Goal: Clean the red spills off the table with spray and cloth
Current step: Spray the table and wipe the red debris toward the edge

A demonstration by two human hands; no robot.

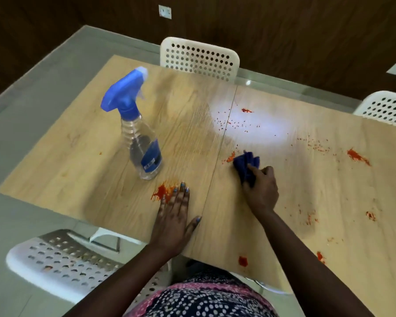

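Observation:
A light wooden table (pixel 306 191) carries red spills in several places. My right hand (pixel 262 191) grips a bunched blue cloth (pixel 247 164) and presses it on the table just right of the centre seam, beside a small red smear (pixel 231 158). My left hand (pixel 175 216) lies flat on the table with straight fingers, its fingertips at the edge of a red splatter (pixel 161 194). A clear spray bottle (pixel 137 129) with a blue trigger head stands upright to the left, untouched. More red marks lie at the far right (pixel 358 156) and near the front edge (pixel 243 261).
White perforated chairs stand at the far side (pixel 199 58), far right (pixel 386 108) and near left (pixel 62 259). The wooden boards rest on a glass tabletop (pixel 44 92) that extends past them on the left. A bright light patch lies mid-table.

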